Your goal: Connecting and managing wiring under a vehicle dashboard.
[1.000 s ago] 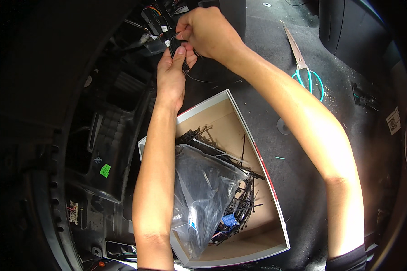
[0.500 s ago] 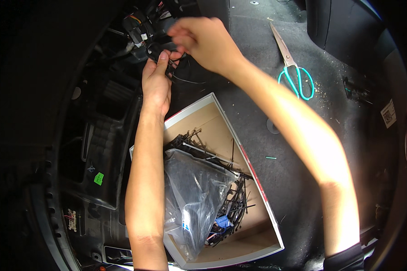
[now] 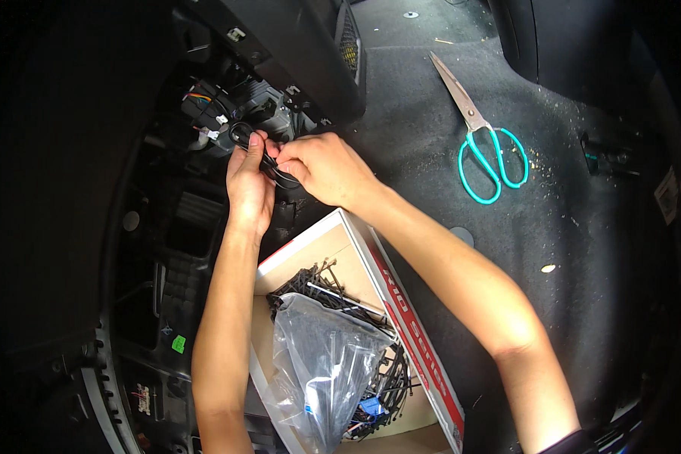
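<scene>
A looped black cable (image 3: 271, 168) is held between the left hand (image 3: 250, 188) and the right hand (image 3: 331, 171), fingers closed upon it.

Dim left side, brighter floor (image 3: 401, 94), glare on plastic bag (image 3: 321, 352), blackened corners

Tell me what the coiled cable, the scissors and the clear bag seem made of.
Coiled cable: black sheath, perhaps rubber or plastic, given its smooth sheen.
Scissors: metal blades, dull with brownish tinge; turquoise handles, probably plastic-coated, being smooth and evenly coloured.
Clear bag: thin plastic film, judging by glossy creases and see-through walls.
</scene>
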Motion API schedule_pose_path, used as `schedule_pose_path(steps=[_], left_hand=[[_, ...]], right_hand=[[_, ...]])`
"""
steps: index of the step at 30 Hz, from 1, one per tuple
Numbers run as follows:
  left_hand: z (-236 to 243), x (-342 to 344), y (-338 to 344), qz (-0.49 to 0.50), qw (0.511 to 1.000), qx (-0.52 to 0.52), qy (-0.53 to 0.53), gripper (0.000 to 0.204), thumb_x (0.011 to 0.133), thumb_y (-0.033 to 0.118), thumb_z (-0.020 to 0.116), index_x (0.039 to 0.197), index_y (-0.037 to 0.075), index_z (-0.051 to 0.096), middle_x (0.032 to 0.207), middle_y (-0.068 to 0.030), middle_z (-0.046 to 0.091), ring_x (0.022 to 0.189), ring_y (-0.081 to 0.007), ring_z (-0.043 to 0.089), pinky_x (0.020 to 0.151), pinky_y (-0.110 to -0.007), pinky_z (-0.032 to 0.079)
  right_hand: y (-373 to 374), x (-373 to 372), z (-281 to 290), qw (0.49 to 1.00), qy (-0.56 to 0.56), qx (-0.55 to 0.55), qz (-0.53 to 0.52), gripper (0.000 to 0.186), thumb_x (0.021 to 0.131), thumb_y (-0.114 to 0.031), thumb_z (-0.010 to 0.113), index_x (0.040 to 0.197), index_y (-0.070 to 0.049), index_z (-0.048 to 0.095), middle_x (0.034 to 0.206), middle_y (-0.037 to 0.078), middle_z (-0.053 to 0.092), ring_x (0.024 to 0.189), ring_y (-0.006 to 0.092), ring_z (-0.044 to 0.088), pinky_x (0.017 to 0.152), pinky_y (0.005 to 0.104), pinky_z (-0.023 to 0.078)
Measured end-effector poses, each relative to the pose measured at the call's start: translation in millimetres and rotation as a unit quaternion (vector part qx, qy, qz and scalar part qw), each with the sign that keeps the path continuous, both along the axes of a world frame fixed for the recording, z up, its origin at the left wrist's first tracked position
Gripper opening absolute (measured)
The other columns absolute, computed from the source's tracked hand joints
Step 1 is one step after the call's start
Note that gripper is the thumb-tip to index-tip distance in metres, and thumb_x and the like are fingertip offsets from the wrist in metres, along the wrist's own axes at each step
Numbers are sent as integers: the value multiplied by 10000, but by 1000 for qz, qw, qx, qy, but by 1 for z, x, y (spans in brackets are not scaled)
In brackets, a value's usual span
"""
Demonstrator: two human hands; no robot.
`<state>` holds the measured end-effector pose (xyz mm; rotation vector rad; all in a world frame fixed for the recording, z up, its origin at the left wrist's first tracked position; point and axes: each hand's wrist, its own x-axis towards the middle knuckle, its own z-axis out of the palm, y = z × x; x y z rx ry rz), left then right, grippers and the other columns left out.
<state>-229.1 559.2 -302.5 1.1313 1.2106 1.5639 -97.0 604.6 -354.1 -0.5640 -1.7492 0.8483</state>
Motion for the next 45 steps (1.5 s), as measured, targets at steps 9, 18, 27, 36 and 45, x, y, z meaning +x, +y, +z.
schedule_pose_path(steps=[9, 18, 27, 36, 45], left_hand=[[-5, 4, -1, -81, 992, 62, -69, 209, 1010, 281, 493, 972, 79, 524, 782, -12, 514, 803, -156, 538, 946, -389, 467], [1, 9, -10, -61, 993, 66, -81, 220, 1004, 283, 509, 961, 68, 537, 812, -37, 556, 869, -193, 592, 937, -356, 467], [0, 7, -10, -9, 999, 41, -13, 189, 1010, 258, 504, 1012, 72, 541, 874, -28, 581, 890, -152, 568, 905, -325, 462], [1, 8, -14, 2, 998, 24, 55, 198, 1023, 227, 485, 1172, 121, 563, 1092, 19, 636, 975, -78, 562, 864, -272, 422], [-4, 11, -3, -12, 994, 44, 97, 335, 1014, 198, 501, 1332, 94, 475, 1259, -13, 566, 1136, -107, 520, 1001, -295, 382]], right_hand=[[10, 68, 19, 956, -158, -245, 37, 178, 870, -114, 659, 827, 57, 633, 620, 115, 637, 485, 151, 627, 440, 303, 523], [-14, 53, 18, 950, -226, -151, -154, 291, 823, -244, 725, 820, 42, 669, 868, 270, 672, 891, 402, 673, 778, 478, 531], [-19, 42, 34, 997, -62, 5, -37, 167, 883, -187, 634, 887, -22, 613, 832, 175, 637, 805, 400, 627, 684, 459, 487], [-6, 29, 48, 957, -127, 242, -99, 118, 850, -98, 554, 889, -33, 645, 909, 154, 649, 790, 339, 684, 667, 421, 560], [7, -5, 55, 985, 124, 99, -69, 151, 828, 21, 607, 974, -3, 636, 796, 154, 679, 677, 219, 670, 656, 306, 530]])
